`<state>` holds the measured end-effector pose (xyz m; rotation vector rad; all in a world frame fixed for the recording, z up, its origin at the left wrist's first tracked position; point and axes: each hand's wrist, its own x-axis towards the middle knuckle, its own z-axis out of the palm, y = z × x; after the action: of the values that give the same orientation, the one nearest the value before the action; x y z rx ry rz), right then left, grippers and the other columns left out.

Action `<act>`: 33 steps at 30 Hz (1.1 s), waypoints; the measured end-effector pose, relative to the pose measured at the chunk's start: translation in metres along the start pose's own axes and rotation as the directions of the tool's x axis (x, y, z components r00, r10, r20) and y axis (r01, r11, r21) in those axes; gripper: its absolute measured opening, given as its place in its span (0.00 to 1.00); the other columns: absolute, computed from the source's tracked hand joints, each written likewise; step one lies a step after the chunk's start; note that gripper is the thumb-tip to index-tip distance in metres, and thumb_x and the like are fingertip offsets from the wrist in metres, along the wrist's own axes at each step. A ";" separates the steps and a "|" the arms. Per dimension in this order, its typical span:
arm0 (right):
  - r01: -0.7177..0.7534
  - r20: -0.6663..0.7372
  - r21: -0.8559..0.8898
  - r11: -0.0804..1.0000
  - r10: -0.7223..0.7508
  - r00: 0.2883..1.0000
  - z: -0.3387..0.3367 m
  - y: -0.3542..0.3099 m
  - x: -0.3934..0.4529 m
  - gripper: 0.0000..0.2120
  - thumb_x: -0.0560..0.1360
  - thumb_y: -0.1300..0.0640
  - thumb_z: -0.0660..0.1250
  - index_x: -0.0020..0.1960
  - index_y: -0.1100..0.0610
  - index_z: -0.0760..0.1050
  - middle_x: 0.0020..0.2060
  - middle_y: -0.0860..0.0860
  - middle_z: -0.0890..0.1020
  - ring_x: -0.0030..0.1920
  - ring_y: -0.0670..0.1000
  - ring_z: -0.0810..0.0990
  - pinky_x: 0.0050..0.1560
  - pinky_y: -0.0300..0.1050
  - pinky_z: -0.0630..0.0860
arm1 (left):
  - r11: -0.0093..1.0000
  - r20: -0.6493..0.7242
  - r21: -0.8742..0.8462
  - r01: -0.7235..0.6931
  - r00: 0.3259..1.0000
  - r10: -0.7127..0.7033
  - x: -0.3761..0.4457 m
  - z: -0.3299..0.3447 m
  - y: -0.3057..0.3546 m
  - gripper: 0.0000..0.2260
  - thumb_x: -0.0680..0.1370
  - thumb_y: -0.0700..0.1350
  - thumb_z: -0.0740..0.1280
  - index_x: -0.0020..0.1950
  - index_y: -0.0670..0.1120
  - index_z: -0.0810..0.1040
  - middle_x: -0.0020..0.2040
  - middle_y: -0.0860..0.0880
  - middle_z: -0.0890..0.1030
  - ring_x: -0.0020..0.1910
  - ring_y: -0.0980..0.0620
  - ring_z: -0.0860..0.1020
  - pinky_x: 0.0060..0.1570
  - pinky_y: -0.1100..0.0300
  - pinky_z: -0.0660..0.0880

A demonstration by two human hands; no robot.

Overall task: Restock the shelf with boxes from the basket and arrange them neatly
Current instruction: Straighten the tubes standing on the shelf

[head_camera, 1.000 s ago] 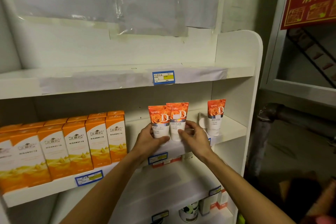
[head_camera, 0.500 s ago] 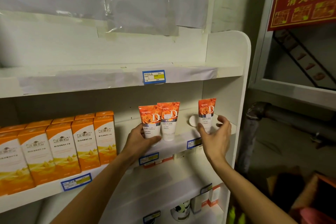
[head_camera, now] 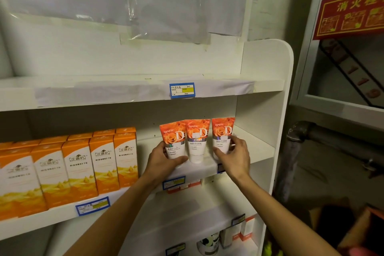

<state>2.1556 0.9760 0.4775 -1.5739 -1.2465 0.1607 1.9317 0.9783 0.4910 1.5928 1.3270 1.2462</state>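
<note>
Three orange-and-white tubes stand upright side by side on the middle shelf. My left hand grips the base of the left tube. The middle tube stands between them, touched by neither hand as far as I can see. My right hand wraps around the lower part of the right tube, which sits close against the middle one. To the left, a row of orange-and-white boxes fills the same shelf.
The top shelf carries only a blue price label. Small boxes and a jar sit on the lower shelf. A red sign and a dark pipe are to the right. An orange container shows at bottom right.
My right hand reached to the separate tube at the right, took hold of it and slid it left against the other two. My left hand stayed on the left tube.
</note>
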 end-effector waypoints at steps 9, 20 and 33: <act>-0.035 -0.008 0.107 0.994 0.036 0.999 0.009 -0.013 -0.010 0.32 0.69 0.49 0.78 0.68 0.52 0.66 0.62 0.49 0.76 0.60 0.51 0.78 0.55 0.51 0.79 | 0.999 -0.028 0.040 -0.005 1.000 0.006 -0.001 0.002 0.000 0.26 0.70 0.45 0.79 0.64 0.53 0.73 0.61 0.52 0.80 0.51 0.54 0.79 0.54 0.53 0.79; 0.091 0.010 -0.005 0.996 -0.091 0.996 0.044 -0.029 -0.057 0.28 0.71 0.41 0.74 0.64 0.46 0.66 0.60 0.44 0.79 0.58 0.48 0.80 0.52 0.47 0.81 | 0.999 -0.070 0.025 -0.023 0.997 0.025 0.000 0.002 -0.003 0.25 0.68 0.44 0.80 0.60 0.54 0.72 0.55 0.54 0.80 0.49 0.56 0.79 0.43 0.65 0.76; 0.075 -0.008 0.027 0.997 -0.074 0.997 0.047 -0.029 -0.057 0.30 0.69 0.41 0.75 0.66 0.48 0.69 0.61 0.46 0.81 0.57 0.48 0.81 0.52 0.44 0.80 | 0.998 -0.076 0.057 -0.038 0.996 0.042 0.001 0.002 -0.004 0.26 0.68 0.44 0.80 0.62 0.53 0.72 0.60 0.52 0.80 0.53 0.53 0.80 0.47 0.63 0.77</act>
<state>2.0818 0.9587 0.4532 -1.5007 -1.2904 0.1243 1.9326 0.9801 0.4871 1.6321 1.3950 1.3169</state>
